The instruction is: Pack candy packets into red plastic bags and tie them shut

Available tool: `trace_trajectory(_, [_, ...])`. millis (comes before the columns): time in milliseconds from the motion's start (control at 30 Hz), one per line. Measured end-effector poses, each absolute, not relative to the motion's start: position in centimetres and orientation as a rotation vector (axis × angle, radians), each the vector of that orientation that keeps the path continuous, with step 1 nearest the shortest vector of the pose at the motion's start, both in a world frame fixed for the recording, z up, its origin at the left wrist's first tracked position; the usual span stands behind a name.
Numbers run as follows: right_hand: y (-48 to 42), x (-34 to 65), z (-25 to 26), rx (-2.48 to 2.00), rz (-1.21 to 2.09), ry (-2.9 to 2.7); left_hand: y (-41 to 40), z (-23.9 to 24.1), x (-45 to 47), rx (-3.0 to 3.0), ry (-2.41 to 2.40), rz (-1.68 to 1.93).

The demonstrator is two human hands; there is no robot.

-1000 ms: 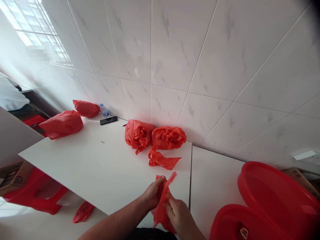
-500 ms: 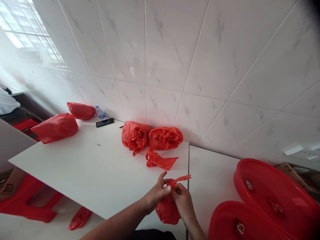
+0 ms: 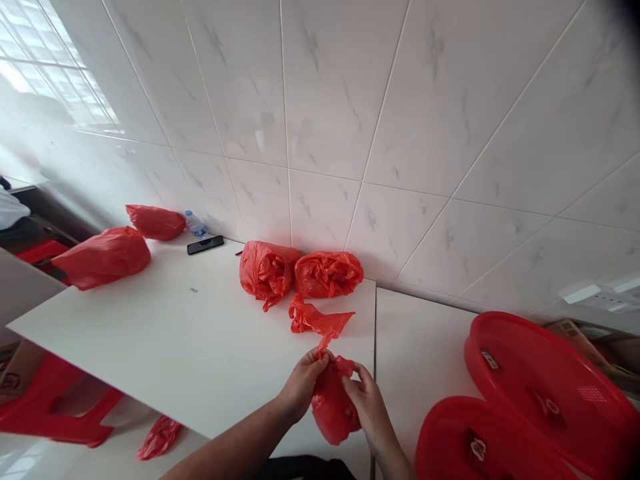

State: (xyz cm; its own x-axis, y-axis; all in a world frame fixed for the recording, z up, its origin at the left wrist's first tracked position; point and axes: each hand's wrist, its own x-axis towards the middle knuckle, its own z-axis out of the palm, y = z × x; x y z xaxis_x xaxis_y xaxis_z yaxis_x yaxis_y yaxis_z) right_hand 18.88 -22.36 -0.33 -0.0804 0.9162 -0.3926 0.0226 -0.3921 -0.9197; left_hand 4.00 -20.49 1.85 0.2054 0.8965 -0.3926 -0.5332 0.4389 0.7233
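Between my hands a filled red plastic bag [image 3: 334, 410] rests near the front edge of the white table [image 3: 220, 360]. My left hand [image 3: 301, 383] is closed on a gathered end of the bag's top, and a thin strip sticks up past its fingertips. Thumb and fingers of my right hand [image 3: 366, 398] pinch another flap at the bag's neck. What is inside the bag cannot be seen. Just beyond my hands lies a loose, crumpled red plastic bag [image 3: 317, 320].
Two bunched red bags [image 3: 269, 270] sit against the tiled wall. Farther left are two more red bags [image 3: 105, 257], a water bottle [image 3: 195, 225] and a phone [image 3: 205, 245]. Large red plastic stools [image 3: 540, 380] stand at right. Another red stool [image 3: 65, 400] is below the table at left.
My hands have drawn slightly apart at the bag's neck. The strip that pointed right is now in my left hand and points up; my right hand holds a separate flap.
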Motion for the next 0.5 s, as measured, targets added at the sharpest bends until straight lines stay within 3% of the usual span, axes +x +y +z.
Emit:
trace_trajectory(200, [-20.7, 20.5, 0.8, -1.545, 1.155, -1.305, -20.1, 0.8, 3.6, 0.625, 1.087, 0.970])
trace_trajectory(400, [-20.1, 21.9, 2.3, -1.583, 1.285, -1.454, -20.0, 0.4, 2.6, 0.657, 1.153, 0.864])
trace_trajectory(500, [-19.8, 21.5, 2.7, -1.652, 1.156, -1.532, -20.3, 1.6, 2.5, 0.757, 1.008, 0.815])
